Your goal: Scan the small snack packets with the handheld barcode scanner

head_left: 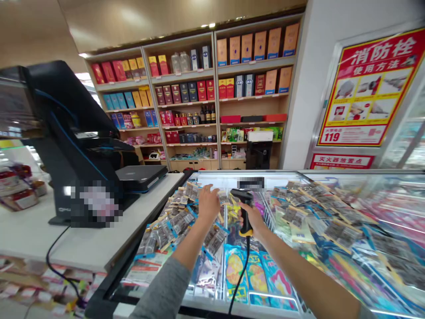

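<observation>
Shop floor observed from my own viewpoint: wooden shelving (214, 106) across the back wall carries boxes (247, 48) and bottles (208, 116), and a red safety poster (367, 88) hangs to the right. Nearer, a white counter (83, 248) supports a black till screen (66, 110) on my left, and a display freezer (335, 172) runs ahead of me, filled with flat packets (179, 223) and bright bags (255, 277). My right hand (249, 220) is closed around a barcode scanner (245, 217), black with a yellow base. Its long axis stands near upright, leaning slightly so that the head tips up and toward my left. A cord (239, 274) drops from its base toward me. My left hand (208, 204) is open, fingers spread, palm down, over the packets and just left of the scanner head. It is the nearer hand to the packets, though I cannot tell whether it touches any. The scanner's front window faces away and is hidden. Packet labels are too small to read, and pixelated patches obscure part of the till base and a tag at the far freezer edge.
</observation>
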`<state>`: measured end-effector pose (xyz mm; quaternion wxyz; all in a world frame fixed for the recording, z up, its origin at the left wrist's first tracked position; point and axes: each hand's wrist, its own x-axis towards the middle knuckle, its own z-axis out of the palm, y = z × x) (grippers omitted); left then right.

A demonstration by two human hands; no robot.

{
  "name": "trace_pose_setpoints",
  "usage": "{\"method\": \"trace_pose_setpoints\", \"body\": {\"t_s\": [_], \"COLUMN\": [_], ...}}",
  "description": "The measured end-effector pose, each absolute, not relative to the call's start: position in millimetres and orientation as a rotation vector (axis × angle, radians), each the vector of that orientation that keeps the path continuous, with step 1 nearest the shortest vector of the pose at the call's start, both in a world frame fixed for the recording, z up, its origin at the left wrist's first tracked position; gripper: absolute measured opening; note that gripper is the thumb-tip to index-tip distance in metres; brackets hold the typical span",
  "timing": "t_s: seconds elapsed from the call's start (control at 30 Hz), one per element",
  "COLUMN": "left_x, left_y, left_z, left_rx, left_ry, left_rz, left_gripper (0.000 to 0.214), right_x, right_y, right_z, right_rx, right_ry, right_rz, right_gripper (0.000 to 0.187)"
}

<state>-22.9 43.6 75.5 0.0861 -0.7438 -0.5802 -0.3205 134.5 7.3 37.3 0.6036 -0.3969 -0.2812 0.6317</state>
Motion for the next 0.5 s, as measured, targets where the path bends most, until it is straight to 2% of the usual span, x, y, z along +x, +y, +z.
{"method": "trace_pose_setpoints", "body": {"t_s": [0.2,0.4,0.5], "left_x": [94,196,223], "left_y": [40,51,67], "left_z": [62,27,8], "left_rx": [-2.737,-2.977,-2.967], "left_ry": [-1.609,-1.717,-1.802], "left_rz": [-0.955,-0.687,-0.979], "left_gripper": [0.031,0.031,0.017], "right_x": [252,319,328], "right_y": [-4,-7,1], "right_z": [22,6,2], "right_rx": [-0.927,-1.02,-1.051], "right_ry": [-0.459,-0.344,-0.261], "right_rz": [1.147,0.935,0.967], "right_gripper": [0.035,0.04,0.035]}}
